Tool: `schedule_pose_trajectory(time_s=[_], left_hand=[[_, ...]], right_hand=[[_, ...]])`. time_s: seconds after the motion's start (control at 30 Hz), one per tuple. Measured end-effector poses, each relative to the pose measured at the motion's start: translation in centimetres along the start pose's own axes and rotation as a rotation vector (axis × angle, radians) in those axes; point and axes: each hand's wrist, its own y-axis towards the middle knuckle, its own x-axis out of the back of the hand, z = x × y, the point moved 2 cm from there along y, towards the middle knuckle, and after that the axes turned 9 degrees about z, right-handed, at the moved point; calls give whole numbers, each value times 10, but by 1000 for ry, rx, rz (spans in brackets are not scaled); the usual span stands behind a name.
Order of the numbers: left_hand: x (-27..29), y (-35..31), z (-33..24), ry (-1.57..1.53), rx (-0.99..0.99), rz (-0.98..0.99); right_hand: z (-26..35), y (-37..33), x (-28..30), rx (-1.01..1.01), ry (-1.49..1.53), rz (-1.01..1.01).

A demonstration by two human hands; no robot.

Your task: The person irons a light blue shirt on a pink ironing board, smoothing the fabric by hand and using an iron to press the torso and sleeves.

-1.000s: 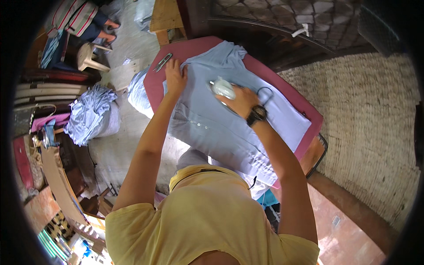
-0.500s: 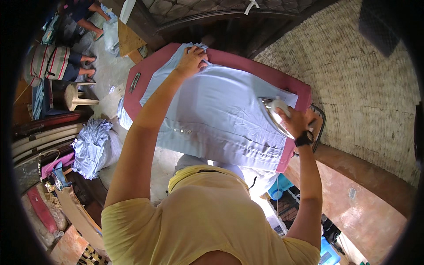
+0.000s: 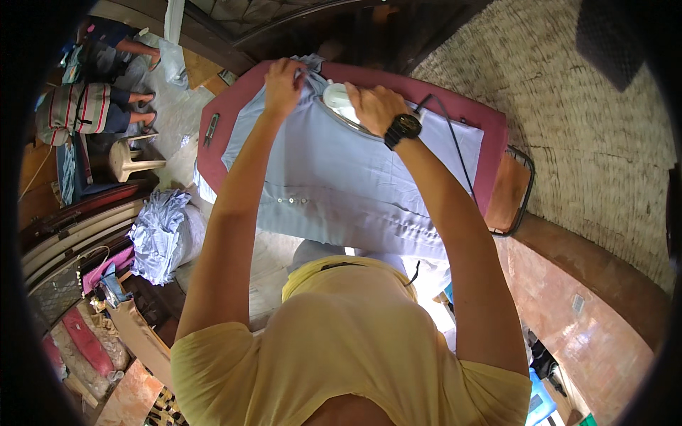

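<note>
Nearest the camera is the person's yellow shirt [image 3: 341,348], with both bare forearms reaching up and away over the bench [image 3: 490,135], a padded board covered in dark red cloth. A pale blue shirt [image 3: 341,184] lies spread flat over most of that cover, its row of small buttons near the left forearm and its lower edge hanging off the near side of the bench. Farther along, the right hand [image 3: 373,106], with a black watch [image 3: 403,129] on the wrist, has its grip closed around the handle of a white iron [image 3: 339,99] that sits on the cloth near the far edge; a black cord [image 3: 455,149] runs from it across the shirt. Just left of the iron, the left hand [image 3: 283,86] presses down on the collar end of the shirt, fingers curled and pinching the fabric. A small pair of snips [image 3: 211,129] lies on the red cover at the left end. Beyond the bench to the left, on the pale floor, stand a wooden stool [image 3: 131,162] and a heap of blue clothes [image 3: 160,238]; a seated person's legs [image 3: 135,46] show at the far upper left. To the right rises a woven wall [image 3: 590,128].
</note>
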Motion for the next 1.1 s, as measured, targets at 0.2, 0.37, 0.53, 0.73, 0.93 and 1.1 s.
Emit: schedule_pose_trajectory(time_s=[0.2,0.37,0.53,0.73,0.93,1.1], left_hand=[[35,-124,42,91,331,-125],[65,-219,92,323,490,-81],[66,-240,123,219,614,27],[61,-241,153,70,747,188],[48,-242,167,219,680,142],[53,-245,183,81,736,177]], right_hand=[[0,-27,21,-68,107,174],[-69,-123,24,13,-133,241],[-135,-191,33,-54,-37,110],[-68,-165,3,180,-143,195],[68,-96,-48,143,257,172],[84,-95,-61,74,201,101]])
